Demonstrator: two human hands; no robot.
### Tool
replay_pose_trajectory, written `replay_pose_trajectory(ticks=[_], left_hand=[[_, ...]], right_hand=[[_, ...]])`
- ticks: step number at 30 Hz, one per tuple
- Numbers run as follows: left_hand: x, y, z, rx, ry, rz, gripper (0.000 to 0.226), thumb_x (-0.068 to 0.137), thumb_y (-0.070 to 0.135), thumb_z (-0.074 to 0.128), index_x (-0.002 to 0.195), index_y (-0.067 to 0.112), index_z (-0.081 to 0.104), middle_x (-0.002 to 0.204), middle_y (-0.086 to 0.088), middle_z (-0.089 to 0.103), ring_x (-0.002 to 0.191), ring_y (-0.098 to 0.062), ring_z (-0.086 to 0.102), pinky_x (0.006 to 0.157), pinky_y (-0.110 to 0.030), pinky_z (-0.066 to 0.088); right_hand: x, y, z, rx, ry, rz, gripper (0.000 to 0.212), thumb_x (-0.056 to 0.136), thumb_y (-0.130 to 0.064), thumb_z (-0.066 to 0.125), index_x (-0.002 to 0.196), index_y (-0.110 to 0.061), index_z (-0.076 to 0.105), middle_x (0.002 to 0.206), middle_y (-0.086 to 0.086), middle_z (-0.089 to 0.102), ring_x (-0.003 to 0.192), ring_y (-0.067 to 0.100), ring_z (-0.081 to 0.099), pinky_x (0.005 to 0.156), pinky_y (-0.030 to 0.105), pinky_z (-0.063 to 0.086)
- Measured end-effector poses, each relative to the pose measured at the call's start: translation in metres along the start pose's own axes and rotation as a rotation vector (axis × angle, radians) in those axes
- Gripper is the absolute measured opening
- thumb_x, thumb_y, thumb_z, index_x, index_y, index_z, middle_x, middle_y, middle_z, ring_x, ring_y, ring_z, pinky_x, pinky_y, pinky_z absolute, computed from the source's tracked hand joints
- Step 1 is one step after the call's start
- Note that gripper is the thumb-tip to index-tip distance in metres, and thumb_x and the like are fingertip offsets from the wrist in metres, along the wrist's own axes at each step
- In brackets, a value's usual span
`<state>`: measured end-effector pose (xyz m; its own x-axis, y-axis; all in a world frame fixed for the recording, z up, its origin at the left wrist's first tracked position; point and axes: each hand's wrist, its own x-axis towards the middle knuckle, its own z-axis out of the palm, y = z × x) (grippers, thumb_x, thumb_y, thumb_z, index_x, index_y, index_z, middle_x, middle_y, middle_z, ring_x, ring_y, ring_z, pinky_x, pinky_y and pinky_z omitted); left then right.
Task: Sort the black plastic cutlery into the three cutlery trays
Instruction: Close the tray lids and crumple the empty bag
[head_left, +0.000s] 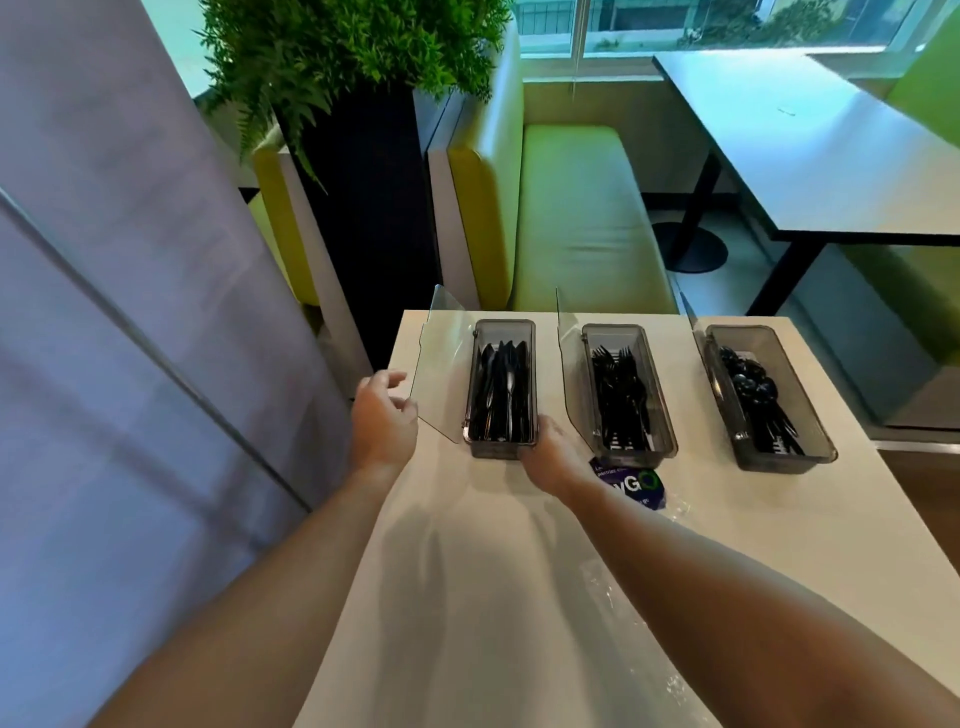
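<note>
Noted three smoked-plastic trays in a row across the middle of the frame on a white worktop (483, 561), each with a clear lid raised on its left side. Found knives (501, 395) in the left tray (494, 450), forks (621, 395) in the middle tray (638, 458) and spoons (753, 389) in the right tray (780, 463), all black and lying lengthwise with handles toward the bottom of the frame. Recorded the right hand (551, 456) at the lower right corner of the left tray, back of the hand to the camera, thumb side against the tray's right wall and fingers curled round its near end wall; placed directly below the knife handles and just left of the middle tray. Recorded the left hand (384, 415) at the left edge of the worktop, left of the knives, thumb raised and fingers loosely bent, fingertips at the outer edge of the left tray's lid (444, 374); cannot tell whether pinching the lid or merely touching it. Observed no cutlery in either hand. Logged a dark blue label (636, 487) lying below the middle tray, partly covered by the right wrist, and crumpled clear plastic film (618, 592) running from there toward the lower right of the frame along the right forearm.
</note>
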<state>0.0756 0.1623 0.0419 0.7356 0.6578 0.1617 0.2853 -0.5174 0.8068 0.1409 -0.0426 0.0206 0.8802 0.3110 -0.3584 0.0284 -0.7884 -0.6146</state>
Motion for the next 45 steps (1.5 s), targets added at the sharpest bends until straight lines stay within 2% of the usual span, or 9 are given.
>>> replay_pose_trajectory(ticks=[5,8,12,19,25,28,32,37,45], left_hand=[[0.004,-0.013,0.007,-0.181,-0.111,-0.086,0.025,0.093,0.003,0.064,0.116,0.011,0.066,0.097,-0.004,0.070,0.086,-0.027,0.070,0.068,-0.037,0.061],[0.001,-0.007,0.014,-0.296,-0.186,-0.047,0.021,0.092,0.005,0.068,0.111,0.014,0.069,0.093,-0.002,0.072,0.079,-0.023,0.070,0.060,-0.034,0.061],[-0.002,0.003,0.033,-0.311,-0.294,-0.011,0.014,0.088,0.016,0.076,0.100,0.022,0.072,0.087,0.007,0.075,0.076,-0.008,0.072,0.069,-0.029,0.059],[-0.007,0.007,0.064,0.104,-0.454,0.365,0.037,0.083,0.025,0.081,0.118,0.017,0.072,0.113,0.005,0.068,0.105,-0.014,0.064,0.094,-0.033,0.054],[-0.015,0.003,0.082,0.384,-0.441,0.526,0.035,0.086,0.027,0.078,0.120,0.020,0.072,0.119,0.006,0.067,0.110,-0.018,0.058,0.089,-0.035,0.055],[-0.021,0.002,0.088,0.470,-0.429,0.556,0.034,0.083,0.023,0.080,0.116,0.018,0.073,0.116,0.004,0.068,0.107,-0.021,0.059,0.090,-0.036,0.054],[-0.026,0.006,0.094,0.520,-0.428,0.547,0.036,0.085,0.023,0.077,0.120,0.016,0.072,0.120,0.002,0.068,0.112,-0.022,0.058,0.094,-0.037,0.052],[-0.024,0.017,0.095,0.464,-0.500,0.423,0.034,0.088,0.036,0.072,0.118,0.020,0.071,0.120,0.006,0.065,0.116,-0.019,0.054,0.099,-0.038,0.047],[-0.043,0.053,0.108,-0.019,-0.604,0.184,0.051,0.084,0.039,0.079,0.129,0.021,0.063,0.115,0.011,0.065,0.106,-0.006,0.062,0.085,-0.035,0.060]], right_hand=[[0.011,0.008,0.004,0.030,0.036,0.018,0.046,0.101,-0.017,0.052,0.146,-0.014,0.042,0.141,0.011,0.056,0.129,0.030,0.052,0.097,0.033,0.040],[0.016,0.015,0.005,0.086,0.053,0.022,0.048,0.100,-0.023,0.058,0.145,-0.019,0.044,0.133,0.008,0.062,0.120,0.029,0.058,0.089,0.031,0.042],[0.023,0.026,0.008,0.145,0.053,-0.003,0.051,0.097,-0.029,0.063,0.146,-0.026,0.045,0.122,-0.001,0.067,0.108,0.023,0.062,0.086,0.032,0.048],[0.022,0.033,0.012,0.256,0.087,-0.049,0.049,0.098,-0.019,0.062,0.145,-0.023,0.047,0.109,-0.006,0.063,0.099,0.013,0.058,0.085,0.027,0.041],[0.023,0.039,0.011,0.321,0.034,-0.070,0.053,0.097,-0.010,0.061,0.145,-0.025,0.048,0.112,-0.006,0.065,0.106,0.015,0.062,0.093,0.032,0.050],[0.021,0.043,0.007,0.419,-0.041,-0.041,0.053,0.097,-0.003,0.059,0.143,-0.026,0.049,0.108,-0.013,0.061,0.090,0.008,0.061,0.075,0.026,0.052],[0.019,0.052,0.008,0.505,-0.160,0.029,0.058,0.096,-0.002,0.058,0.148,-0.024,0.045,0.120,-0.008,0.062,0.081,0.013,0.061,0.061,0.026,0.048],[0.007,0.069,-0.010,0.451,-0.302,0.103,0.037,0.100,-0.010,0.059,0.136,-0.012,0.053,0.105,0.004,0.068,0.079,0.017,0.067,0.063,0.028,0.053],[-0.009,0.118,-0.076,0.331,-0.339,0.305,0.023,0.095,-0.013,0.067,0.109,0.005,0.066,0.084,0.019,0.070,0.058,0.019,0.064,0.048,0.026,0.049]])
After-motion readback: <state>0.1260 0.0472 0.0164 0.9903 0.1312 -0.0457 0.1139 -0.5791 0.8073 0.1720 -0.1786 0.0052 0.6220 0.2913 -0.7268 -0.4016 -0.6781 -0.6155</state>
